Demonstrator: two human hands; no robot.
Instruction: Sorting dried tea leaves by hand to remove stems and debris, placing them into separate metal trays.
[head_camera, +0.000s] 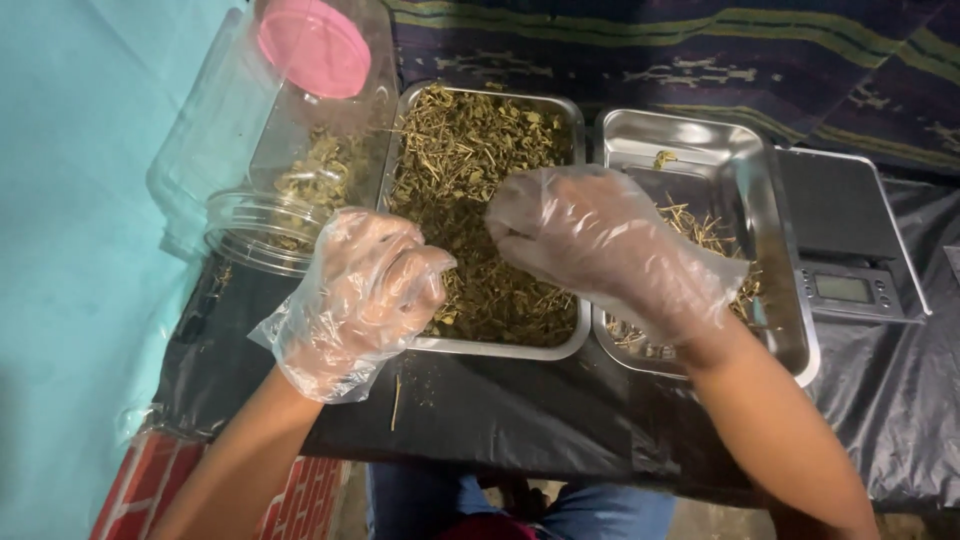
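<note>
Both gloved hands hover over the middle tray (570, 110) heaped with dried herbs (480, 180). The left hand (365, 290) is curled into a loose fist at the tray's near-left corner; whether its grip holds any herb I cannot tell. The right hand (600, 245) has its fingers drawn together, pinching narrowly above the pile, nothing clearly between them. The second tray (780, 260), holding a few stems, sits just right. Sorting well seems to call for small pinches kept low over the trays. A tipped jar (270, 225) lies left.
</note>
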